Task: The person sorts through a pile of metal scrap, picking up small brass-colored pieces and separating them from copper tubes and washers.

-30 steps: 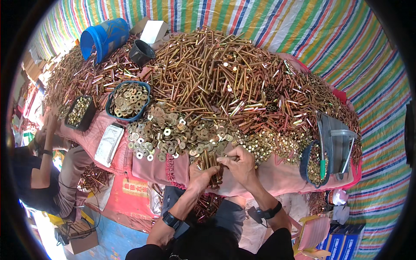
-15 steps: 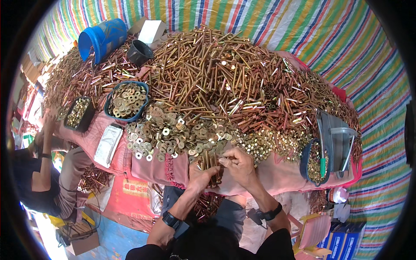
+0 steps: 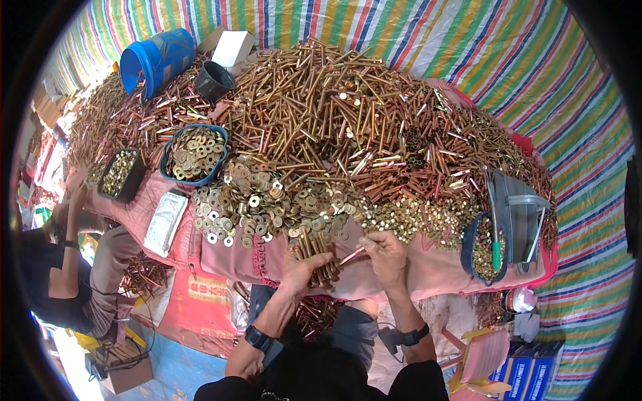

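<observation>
Gathered in my left hand (image 3: pixel 295 273) is a bundle of brass-coloured bolts (image 3: pixel 311 248), its fingers wrapped round them near the table's front edge. My right hand (image 3: pixel 389 259), just right of it, pinches a single bolt (image 3: pixel 352 255) that points toward the bundle. Beyond my hands, loose washers (image 3: pixel 267 207) spread over the pink cloth (image 3: pixel 224 257). Small nuts (image 3: pixel 418 217) lie in a heap farther right. Behind both rises a large pile of long bolts (image 3: pixel 314 113).
A blue tub of washers (image 3: pixel 165 160) and a dark tub of nuts (image 3: pixel 139 180) stand left. At right are another nut tub (image 3: pixel 468 250), a green-handled tool (image 3: pixel 497 256) and a grey dustpan-like container (image 3: pixel 521 220). A blue bucket (image 3: pixel 167 60) lies behind. Someone (image 3: pixel 53 274) sits far left.
My right hand has drawn back to the right from the bundle, and a single bolt now shows in its fingers. The left hand has shifted slightly left with its bundle.
</observation>
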A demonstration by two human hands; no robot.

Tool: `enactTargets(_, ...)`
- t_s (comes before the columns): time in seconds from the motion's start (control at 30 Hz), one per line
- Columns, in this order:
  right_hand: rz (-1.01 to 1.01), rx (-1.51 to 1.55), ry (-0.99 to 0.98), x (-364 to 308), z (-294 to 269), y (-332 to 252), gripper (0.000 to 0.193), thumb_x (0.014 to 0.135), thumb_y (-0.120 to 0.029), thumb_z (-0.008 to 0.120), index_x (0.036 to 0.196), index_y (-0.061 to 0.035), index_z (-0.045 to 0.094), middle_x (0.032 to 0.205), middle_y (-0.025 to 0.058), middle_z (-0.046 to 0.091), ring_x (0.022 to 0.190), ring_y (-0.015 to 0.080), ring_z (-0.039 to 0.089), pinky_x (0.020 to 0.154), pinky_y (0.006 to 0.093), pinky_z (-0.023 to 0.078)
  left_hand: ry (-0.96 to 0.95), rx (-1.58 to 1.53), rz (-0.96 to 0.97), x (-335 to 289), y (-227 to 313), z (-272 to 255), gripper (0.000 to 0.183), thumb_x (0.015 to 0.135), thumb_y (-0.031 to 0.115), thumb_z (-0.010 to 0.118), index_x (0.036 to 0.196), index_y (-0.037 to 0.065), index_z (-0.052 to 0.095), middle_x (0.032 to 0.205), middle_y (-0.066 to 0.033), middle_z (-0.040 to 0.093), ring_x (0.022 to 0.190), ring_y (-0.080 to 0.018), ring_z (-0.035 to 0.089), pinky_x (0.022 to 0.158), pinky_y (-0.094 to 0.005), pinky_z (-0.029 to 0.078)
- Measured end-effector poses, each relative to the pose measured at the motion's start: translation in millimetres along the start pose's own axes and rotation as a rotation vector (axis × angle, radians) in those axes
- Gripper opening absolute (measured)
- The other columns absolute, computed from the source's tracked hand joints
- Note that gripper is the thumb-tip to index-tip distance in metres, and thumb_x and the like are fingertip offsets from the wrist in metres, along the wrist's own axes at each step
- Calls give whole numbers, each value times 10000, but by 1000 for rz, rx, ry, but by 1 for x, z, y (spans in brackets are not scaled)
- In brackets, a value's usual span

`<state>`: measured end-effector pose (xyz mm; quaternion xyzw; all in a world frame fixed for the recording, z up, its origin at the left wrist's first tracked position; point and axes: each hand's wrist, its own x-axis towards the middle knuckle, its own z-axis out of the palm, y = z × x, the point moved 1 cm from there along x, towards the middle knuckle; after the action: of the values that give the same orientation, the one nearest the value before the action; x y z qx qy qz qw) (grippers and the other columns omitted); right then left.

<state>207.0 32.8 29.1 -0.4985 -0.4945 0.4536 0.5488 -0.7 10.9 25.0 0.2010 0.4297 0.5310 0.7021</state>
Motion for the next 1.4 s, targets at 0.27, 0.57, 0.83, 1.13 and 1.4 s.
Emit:
enactTargets(0.27,147,-470,-263,-25,7,-27,250,934,-104,823,1150,-5,745,938,39,735,806,89,674,677,251,545,-11,162,194,12,2,-5,283,899,-43,793,1169,2,721,909,-53,772,741,-136,727,640,-290,600)
enactTargets(0.57,-622,-653,-493,26,72,-70,278,856,-124,831,1118,-51,775,1066,110,751,977,293,688,851,395,547,-132,373,394,8,-15,-11,317,871,-23,772,1175,27,698,964,-6,718,833,-83,643,706,-256,537)
enactTargets(0.83,-704,-669,-403,21,75,-84,255,826,-36,818,1075,-35,765,973,102,733,905,298,677,812,405,533,-111,445,390,10,-7,-8,287,860,0,796,1107,41,655,915,22,667,824,-59,602,707,-247,517)
enactTargets(1.13,-672,-501,-100,-13,69,-75,213,873,14,809,1077,4,749,1017,139,722,895,294,714,754,361,576,-97,464,362,14,-12,-10,391,817,42,876,1121,38,630,934,10,682,831,-63,613,731,-254,527)
enactTargets(1.4,-833,-583,54,7,64,-107,160,969,17,746,1124,43,714,1030,157,685,849,242,724,703,337,618,-96,356,315,13,-9,-3,341,880,7,843,1162,6,652,953,-34,752,803,-79,686,713,-246,577)
